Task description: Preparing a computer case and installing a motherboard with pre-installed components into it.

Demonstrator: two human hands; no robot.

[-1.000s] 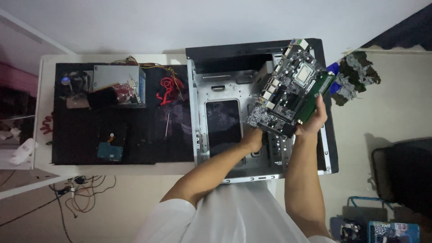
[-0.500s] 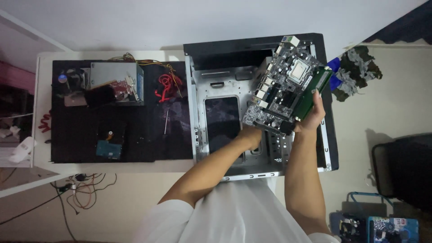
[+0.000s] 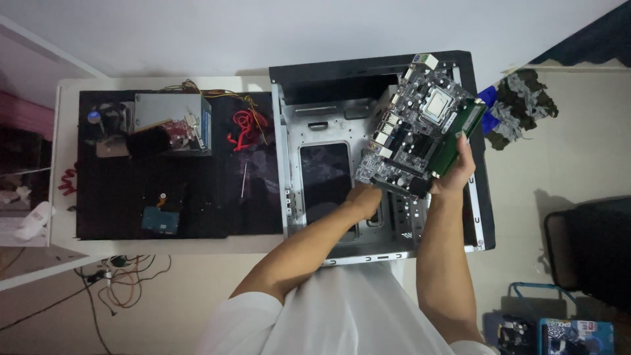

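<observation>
I hold the motherboard (image 3: 419, 131) tilted above the open computer case (image 3: 315, 118), my right hand (image 3: 453, 174) gripping its far edge, my left hand (image 3: 363, 200) closed under the near corner. It seems light, stiff and fragile, best held by its bare edges.

blue box (image 3: 576, 334) | rectangular, blue, colourful print | floor, bottom right
</observation>
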